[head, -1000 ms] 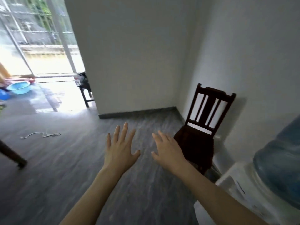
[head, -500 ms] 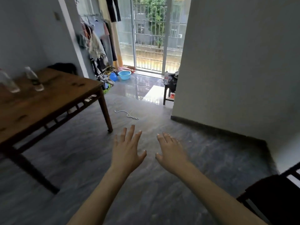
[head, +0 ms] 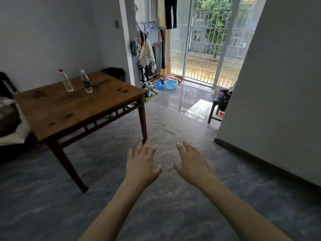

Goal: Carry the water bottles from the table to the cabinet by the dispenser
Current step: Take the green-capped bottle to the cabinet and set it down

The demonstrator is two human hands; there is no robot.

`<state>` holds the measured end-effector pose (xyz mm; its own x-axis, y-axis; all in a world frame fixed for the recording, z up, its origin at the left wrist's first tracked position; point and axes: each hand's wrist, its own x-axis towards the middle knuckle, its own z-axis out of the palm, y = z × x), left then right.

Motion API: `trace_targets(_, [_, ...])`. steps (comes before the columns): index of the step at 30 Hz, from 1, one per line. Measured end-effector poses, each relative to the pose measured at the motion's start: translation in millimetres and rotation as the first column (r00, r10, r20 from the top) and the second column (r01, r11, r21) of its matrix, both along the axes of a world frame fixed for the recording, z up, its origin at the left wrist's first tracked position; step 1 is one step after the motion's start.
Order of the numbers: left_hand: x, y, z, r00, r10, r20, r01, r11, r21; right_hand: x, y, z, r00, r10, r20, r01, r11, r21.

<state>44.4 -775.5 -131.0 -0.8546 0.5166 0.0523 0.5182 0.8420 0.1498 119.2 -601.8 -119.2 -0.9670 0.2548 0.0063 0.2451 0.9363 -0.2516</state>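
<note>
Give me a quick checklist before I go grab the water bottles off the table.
1. Both hands free: left hand and right hand open, holding nothing: ok.
2. Bottles upright: red-capped bottle and white-capped bottle both stand on the table: ok.
3. Bottles within reach: at the table's far side, hands well short: not ok.
4. Floor path: white cord lies off to the right: ok.
5. Caps tight: cannot tell.

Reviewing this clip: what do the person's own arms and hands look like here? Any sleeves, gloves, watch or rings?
Both forearms are bare up to the frame's lower edge: no sleeve shows. The left hand and right hand wear no gloves. No watch, bracelet or ring is visible on the wrists or fingers. The fingernails look short and plain, though the picture is too soft to be sure of polish.
</note>
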Motion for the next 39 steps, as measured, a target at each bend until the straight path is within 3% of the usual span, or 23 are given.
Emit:
trace_targets(14, [-90, 12, -13, 0.982, 0.188, 0.027, -0.188, 0.982, -0.026, -117, 17, -12, 0.986, 0.161, 0.045, -0.16, 0.987, -0.026])
trace_targets(23, [-230, 28, -2, 0.981, 0.191, -0.009, -0.191, 0.982, -0.005, -263, 22, 9, 0.979, 0.204, 0.028, -0.203, 0.979, -0.026])
trace_targets(39, [-459, 75, 0, 0.992, 0.124, 0.037, -0.123, 0.992, -0.021, -478, 71, 5, 0.993, 0.104, 0.061, -0.101, 0.993, -0.054])
